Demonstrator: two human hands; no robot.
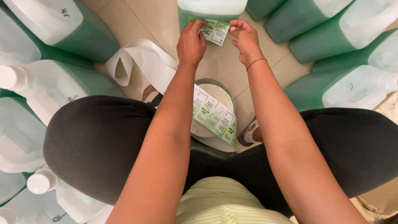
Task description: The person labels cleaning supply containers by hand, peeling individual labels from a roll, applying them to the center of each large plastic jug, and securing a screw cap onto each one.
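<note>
**Label held against the jug in front**

We see both hands at the green jug [211, 10] straight ahead on the tiled floor [232, 66]. Our left hand [191, 41] has its fingers pinched shut on the left edge of a small green-and-white label [215, 32]; our right hand [245, 39] is curled beside the label's right edge, and we cannot tell whether it grips it. The label sits on the jug's front wall. It looks thin, light and floppy, probably sticky-backed, so we judge it best held by the corners and edges. Between our knees a roll of labels [213, 114] rests, with loose white backing strip [141, 58] trailing left. More green jugs [331, 33] stand around.
</note>
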